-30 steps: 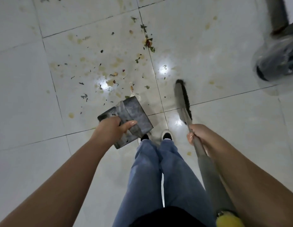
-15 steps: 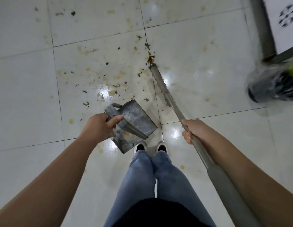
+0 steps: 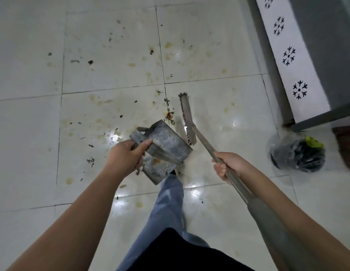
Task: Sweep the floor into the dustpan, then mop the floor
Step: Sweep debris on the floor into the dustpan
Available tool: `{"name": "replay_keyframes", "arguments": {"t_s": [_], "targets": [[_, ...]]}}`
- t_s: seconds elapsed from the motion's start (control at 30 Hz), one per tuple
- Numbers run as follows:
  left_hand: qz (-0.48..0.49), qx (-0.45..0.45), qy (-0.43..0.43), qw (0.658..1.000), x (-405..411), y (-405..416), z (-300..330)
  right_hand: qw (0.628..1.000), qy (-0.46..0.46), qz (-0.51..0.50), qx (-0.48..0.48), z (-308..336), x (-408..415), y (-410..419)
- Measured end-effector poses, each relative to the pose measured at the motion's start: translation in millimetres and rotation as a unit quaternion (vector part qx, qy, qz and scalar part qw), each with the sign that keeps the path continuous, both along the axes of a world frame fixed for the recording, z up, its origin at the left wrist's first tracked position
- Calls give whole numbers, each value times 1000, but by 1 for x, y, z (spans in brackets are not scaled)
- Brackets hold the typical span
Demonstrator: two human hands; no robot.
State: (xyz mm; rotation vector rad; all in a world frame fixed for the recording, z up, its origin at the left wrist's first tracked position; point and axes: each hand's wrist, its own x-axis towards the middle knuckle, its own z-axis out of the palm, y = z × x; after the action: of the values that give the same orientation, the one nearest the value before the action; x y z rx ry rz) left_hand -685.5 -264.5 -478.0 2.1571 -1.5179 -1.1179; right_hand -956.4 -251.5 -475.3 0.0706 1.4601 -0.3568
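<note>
Head view, looking down. Nearest: blue jeans (image 3: 166, 208) and a dark top at the bottom edge, 1 leg stepping forward on the white tiled floor (image 3: 33, 133). Left hand (image 3: 125, 157): grip closed around the handle of the grey metal dustpan (image 3: 164, 151), thumb laid across the handle's top, fingers curled beneath; dustpan is held off the floor, tilted, its stained inner face turned toward the camera. Right hand (image 3: 227, 167): grip wrapped fully round the grey broom (image 3: 201, 137) shaft, about midway along its visible length; shaft runs from lower right up to the left. Broom head lies just beside the dustpan's right edge, bristles toward the dustpan; contact with the floor cannot be told. Beyond the dustpan: a small heap of green and red scraps (image 3: 169, 116) on a grout line, just left of the broom head. Further: dark crumbs and yellowish stains scattered over the tiles. Right: a black bin lined with clear plastic (image 3: 298, 155), and behind it a grey frame with a white patterned panel (image 3: 287, 59).
</note>
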Motion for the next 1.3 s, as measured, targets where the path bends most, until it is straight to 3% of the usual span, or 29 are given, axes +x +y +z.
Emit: {"name": "replay_keyframes", "arguments": {"t_s": [0.17,0.53,0.87,1.2,1.3], "targets": [[54,34,119,991,-16,-74,20,996,-43,-74,11,31,-7,-66],[-14,17,85,996,-87,-269,43,996,56,-48,-44,61,-83,-230],[45,67,52,995,-159,-444,36,995,79,46,-48,36,-182,-449],[130,94,115,980,-151,-582,26,988,81,127,-25,6,-176,-655],[116,150,116,975,-150,-628,11,984,94,152,-5,-4,-161,-719]]}}
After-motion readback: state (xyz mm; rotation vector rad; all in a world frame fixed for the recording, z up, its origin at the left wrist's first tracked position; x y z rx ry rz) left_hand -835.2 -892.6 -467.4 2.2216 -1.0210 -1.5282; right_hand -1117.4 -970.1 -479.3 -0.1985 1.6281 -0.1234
